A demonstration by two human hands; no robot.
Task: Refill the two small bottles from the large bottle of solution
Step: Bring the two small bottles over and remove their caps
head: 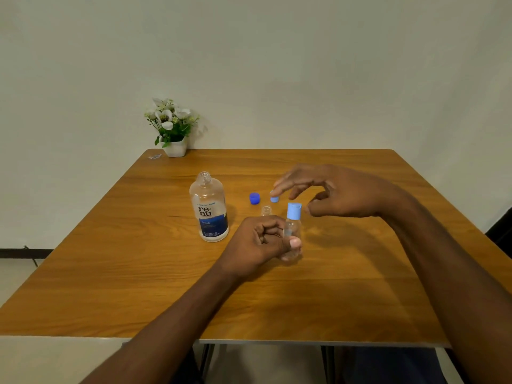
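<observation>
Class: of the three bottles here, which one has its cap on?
The small bottle in the left hand; the large bottle and the other small bottle have open necks.

Left hand and right hand: bare, as are both forearms behind the fingers; dark blue clothing farther back, at the lap.

Left hand curled round small bottle; right hand loosely open nearby.
</observation>
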